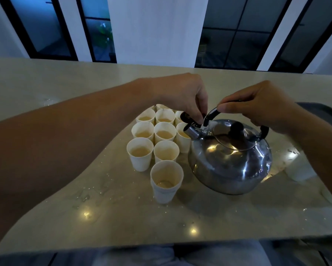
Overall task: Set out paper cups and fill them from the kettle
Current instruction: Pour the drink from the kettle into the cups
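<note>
A shiny steel kettle [229, 160] hangs tilted above the table, its spout [190, 131] pointing left over the cups. My right hand [261, 106] grips its black handle from above. My left hand [182, 96] pinches the black spout cap [186, 117], which is flipped up. Several white paper cups [164, 132] stand in rows left of the kettle, most holding pale liquid. The nearest cup [166, 181] stands alone in front and holds only a little at the bottom.
The pale stone table [123, 217] carries scattered water drops. A white object [299, 169] stands to the right, behind my right forearm. The table's near edge runs along the bottom, with my lap below it. Dark windows lie beyond the far edge.
</note>
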Available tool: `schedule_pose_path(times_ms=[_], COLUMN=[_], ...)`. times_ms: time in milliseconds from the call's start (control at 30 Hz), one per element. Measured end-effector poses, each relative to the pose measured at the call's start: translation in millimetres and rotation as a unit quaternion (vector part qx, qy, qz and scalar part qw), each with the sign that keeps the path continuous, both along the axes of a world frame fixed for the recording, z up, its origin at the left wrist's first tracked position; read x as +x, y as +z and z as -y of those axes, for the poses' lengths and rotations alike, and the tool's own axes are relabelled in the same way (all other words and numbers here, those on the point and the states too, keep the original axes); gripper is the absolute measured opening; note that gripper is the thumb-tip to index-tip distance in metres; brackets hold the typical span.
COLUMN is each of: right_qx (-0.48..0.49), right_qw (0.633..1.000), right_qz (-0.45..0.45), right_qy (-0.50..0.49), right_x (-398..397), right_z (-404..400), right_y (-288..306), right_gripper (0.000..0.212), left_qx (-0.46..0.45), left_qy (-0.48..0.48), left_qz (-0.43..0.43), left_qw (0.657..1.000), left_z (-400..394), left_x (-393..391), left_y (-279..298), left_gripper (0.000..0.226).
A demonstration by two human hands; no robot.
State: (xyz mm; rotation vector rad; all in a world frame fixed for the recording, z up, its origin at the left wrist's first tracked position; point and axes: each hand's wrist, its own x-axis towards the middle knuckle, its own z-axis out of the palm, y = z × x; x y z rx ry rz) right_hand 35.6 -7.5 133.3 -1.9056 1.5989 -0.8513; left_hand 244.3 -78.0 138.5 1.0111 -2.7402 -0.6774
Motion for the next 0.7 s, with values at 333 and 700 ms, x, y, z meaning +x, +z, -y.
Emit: schedule_pose_path(times_ms=[333, 700], right_qx=[0.022, 0.047], right_qw=[0.997, 0.991], right_qz=[-0.052, -0.101], right_qy=[0.056, 0.070], right_x=[21.1, 26.9], right_z=[1.3, 5.9], right_y=[5.5, 12.5], right_gripper=[0.010, 0.015], left_qx=[0.011, 0.036], left_qy=[0.010, 0.001], left_qz=[0.026, 0.050], left_qw=[1.000, 0.998], left_z=[-2.7, -0.5], left_x=[13.1, 13.5], left_y=[-8.9, -13.3], left_gripper=[0.019, 0.018])
